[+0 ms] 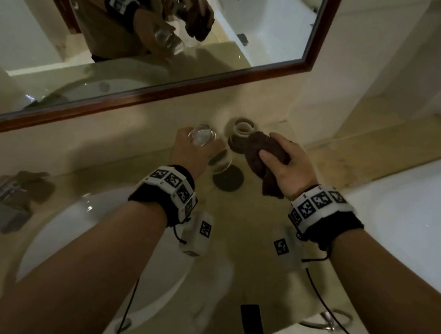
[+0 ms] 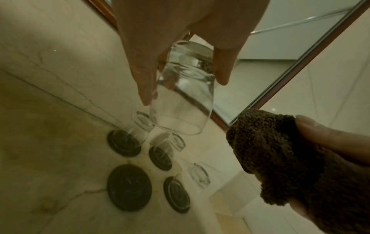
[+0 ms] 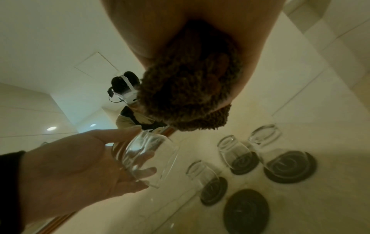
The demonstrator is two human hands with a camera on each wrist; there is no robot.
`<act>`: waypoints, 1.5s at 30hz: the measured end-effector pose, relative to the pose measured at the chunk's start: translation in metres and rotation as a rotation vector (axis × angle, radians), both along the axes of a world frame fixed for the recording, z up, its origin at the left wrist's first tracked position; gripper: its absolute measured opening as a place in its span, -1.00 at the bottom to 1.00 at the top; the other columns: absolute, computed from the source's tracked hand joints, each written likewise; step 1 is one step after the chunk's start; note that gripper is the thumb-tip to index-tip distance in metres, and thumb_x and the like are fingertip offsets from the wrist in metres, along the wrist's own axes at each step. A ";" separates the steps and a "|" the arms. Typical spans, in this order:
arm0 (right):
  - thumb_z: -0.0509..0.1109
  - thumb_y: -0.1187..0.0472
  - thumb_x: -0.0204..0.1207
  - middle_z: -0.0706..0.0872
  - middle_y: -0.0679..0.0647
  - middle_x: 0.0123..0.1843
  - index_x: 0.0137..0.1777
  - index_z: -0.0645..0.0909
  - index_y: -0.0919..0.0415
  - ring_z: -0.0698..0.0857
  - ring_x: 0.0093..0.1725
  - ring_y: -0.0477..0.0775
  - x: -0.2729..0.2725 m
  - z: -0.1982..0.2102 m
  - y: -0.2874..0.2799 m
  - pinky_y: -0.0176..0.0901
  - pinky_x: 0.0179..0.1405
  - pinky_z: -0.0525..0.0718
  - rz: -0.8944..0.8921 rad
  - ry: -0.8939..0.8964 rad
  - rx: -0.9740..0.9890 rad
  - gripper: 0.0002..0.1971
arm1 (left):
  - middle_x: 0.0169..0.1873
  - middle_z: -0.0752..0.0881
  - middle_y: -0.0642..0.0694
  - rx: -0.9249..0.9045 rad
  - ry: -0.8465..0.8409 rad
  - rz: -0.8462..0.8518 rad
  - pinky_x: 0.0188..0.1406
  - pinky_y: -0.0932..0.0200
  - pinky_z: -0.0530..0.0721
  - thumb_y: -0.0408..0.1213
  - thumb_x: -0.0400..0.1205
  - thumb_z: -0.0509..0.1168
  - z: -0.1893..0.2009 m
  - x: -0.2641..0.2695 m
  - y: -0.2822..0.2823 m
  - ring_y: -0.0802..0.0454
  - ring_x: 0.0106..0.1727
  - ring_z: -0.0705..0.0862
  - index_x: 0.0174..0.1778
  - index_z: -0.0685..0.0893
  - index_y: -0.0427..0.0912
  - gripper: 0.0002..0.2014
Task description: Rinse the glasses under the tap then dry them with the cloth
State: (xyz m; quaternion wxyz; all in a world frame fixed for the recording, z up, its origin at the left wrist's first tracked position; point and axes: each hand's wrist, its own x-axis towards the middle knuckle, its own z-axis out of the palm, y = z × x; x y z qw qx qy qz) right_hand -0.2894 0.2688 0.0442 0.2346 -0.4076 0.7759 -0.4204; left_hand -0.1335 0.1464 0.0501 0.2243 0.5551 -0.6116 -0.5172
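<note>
My left hand (image 1: 192,148) grips a clear glass (image 1: 205,143) by its thick base, tilted with the mouth toward the counter; the same glass (image 2: 184,95) shows up close in the left wrist view. My right hand (image 1: 285,161) holds a bunched brown cloth (image 1: 260,155) just right of the glass, a small gap apart. The cloth (image 3: 190,95) fills the right wrist view, with the held glass (image 3: 146,156) below it. Three other glasses (image 2: 170,144) stand upside down on dark round coasters under the hands. One coaster (image 2: 129,187) is bare.
A white sink basin (image 1: 68,230) lies at the lower left, with a blurred tap (image 1: 7,202) beside it. A wood-framed mirror (image 1: 308,66) runs along the wall behind the glasses. A white bathtub (image 1: 420,209) is on the right, and a metal ring (image 1: 333,320) hangs below the counter edge.
</note>
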 end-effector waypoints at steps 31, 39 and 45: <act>0.35 0.01 0.58 0.45 0.13 0.37 0.52 0.42 0.01 0.46 0.34 0.20 -0.046 -0.109 0.028 -0.12 0.24 0.36 0.043 -0.050 0.442 -0.50 | 0.44 0.51 -0.20 0.112 -0.112 0.010 0.17 0.22 0.44 -0.34 0.51 0.51 -0.116 -0.085 -0.006 -0.15 0.44 0.51 0.57 0.34 -0.12 -0.27; 0.34 0.01 0.59 0.43 0.14 0.39 0.53 0.41 0.02 0.44 0.37 0.20 -0.043 -0.105 0.026 -0.16 0.22 0.32 0.071 -0.065 0.484 -0.49 | 0.40 0.55 -0.20 0.099 -0.121 0.029 0.25 0.15 0.50 -0.38 0.49 0.52 -0.122 -0.086 -0.007 -0.14 0.42 0.53 0.54 0.36 -0.15 -0.28; 0.32 0.00 0.60 0.40 0.11 0.44 0.55 0.37 -0.02 0.42 0.39 0.20 -0.041 -0.103 0.025 -0.06 0.33 0.38 0.096 -0.057 0.512 -0.48 | 0.48 0.49 -0.19 0.088 -0.119 0.006 0.38 0.11 0.49 -0.34 0.44 0.57 -0.129 -0.082 -0.008 -0.13 0.48 0.49 0.62 0.27 -0.12 -0.14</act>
